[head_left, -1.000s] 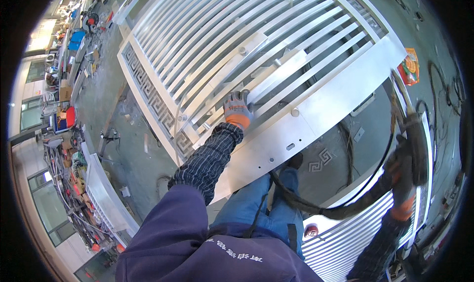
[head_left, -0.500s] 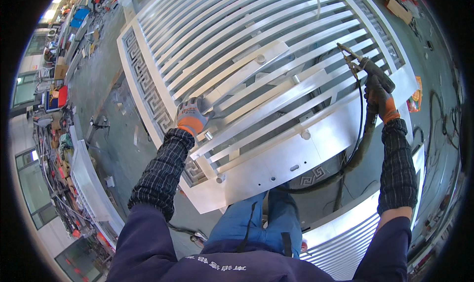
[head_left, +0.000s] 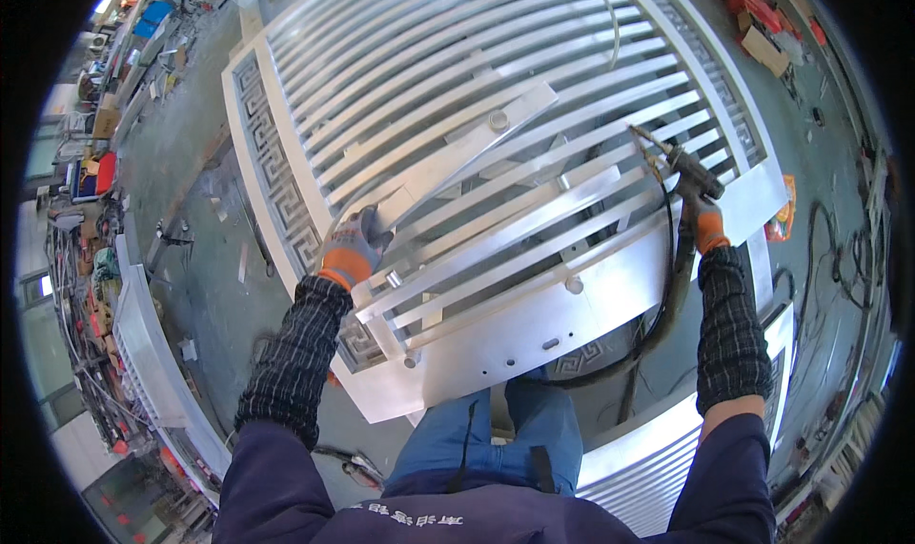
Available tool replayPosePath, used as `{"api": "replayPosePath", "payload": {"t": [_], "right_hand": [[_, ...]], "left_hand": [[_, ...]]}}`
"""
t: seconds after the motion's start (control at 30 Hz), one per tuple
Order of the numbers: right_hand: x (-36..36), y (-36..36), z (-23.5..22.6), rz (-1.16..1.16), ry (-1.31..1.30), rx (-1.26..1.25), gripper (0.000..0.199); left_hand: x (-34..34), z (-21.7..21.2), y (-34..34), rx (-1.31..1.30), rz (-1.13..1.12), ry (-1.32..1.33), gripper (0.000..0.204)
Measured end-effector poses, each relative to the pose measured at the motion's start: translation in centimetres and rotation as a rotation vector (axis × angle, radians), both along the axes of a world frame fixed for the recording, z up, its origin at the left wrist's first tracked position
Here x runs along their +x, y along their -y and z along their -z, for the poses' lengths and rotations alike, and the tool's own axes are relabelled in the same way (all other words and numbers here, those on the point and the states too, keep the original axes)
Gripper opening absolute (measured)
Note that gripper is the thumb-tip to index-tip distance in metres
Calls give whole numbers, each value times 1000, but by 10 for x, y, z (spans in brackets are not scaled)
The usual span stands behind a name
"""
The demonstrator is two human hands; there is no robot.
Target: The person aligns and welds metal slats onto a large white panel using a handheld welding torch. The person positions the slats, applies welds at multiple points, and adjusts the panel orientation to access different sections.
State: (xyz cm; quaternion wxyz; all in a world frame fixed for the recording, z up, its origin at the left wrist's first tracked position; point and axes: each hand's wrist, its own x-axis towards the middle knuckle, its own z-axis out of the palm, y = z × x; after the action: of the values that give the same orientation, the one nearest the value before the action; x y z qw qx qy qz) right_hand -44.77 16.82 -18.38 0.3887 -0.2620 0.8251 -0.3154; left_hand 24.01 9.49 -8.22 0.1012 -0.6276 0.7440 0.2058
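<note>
Two gloved hands work over a large silver metal gate panel [head_left: 496, 163] that lies flat beneath the person, its long slats running diagonally and a key-pattern border down its left edge. The left hand [head_left: 353, 249], in a grey and orange glove, rests with fingers spread and pressed flat on the slats near that border; it grips nothing. Half a second ago it lay at about the same place on the panel, while a second ago it sat further toward the middle, on a loose flat bar [head_left: 457, 144] that now lies diagonally across the slats, apart from the hand. The right hand [head_left: 703, 215] is clamped around the handle of a welding torch [head_left: 672, 158], whose thin nozzle points up and left and reaches the slats near the panel's right edge. A second ago this hand hung low at the far right, off the panel; since then it has come up and over the slats. A thick dark hose [head_left: 667, 296] trails from the torch down past the panel's lower edge. Blue trouser legs [head_left: 496, 430] stand just below the panel, and a second slatted panel [head_left: 648, 458] lies at lower right.
</note>
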Motion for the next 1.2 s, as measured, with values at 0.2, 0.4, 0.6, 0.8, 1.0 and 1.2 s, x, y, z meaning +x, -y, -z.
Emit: {"api": "replayPosePath", "payload": {"t": [0.2,0.4,0.6,0.8,1.0,1.2], "right_hand": [[-4,-21,16,-176,-241,51,46],[44,-74,-3,-106,-358,-55,46],[82,-135,-56,-128,-337,-325,49],[131,-171,-281,-502,-361,-775,55],[126,-176,-365,-1170,-586,-633,79],[111,-232,-312,-1557,-463,-115,70]], "left_hand": [[-4,-54,-28,-53,-23,-10,62],[-42,-148,-87,-87,-59,10,73],[-115,-217,-139,-5,-57,101,64],[-171,-227,-184,-54,131,-41,59],[-209,-217,-231,-115,372,21,49],[-218,-205,-291,-56,401,-4,44]]}}
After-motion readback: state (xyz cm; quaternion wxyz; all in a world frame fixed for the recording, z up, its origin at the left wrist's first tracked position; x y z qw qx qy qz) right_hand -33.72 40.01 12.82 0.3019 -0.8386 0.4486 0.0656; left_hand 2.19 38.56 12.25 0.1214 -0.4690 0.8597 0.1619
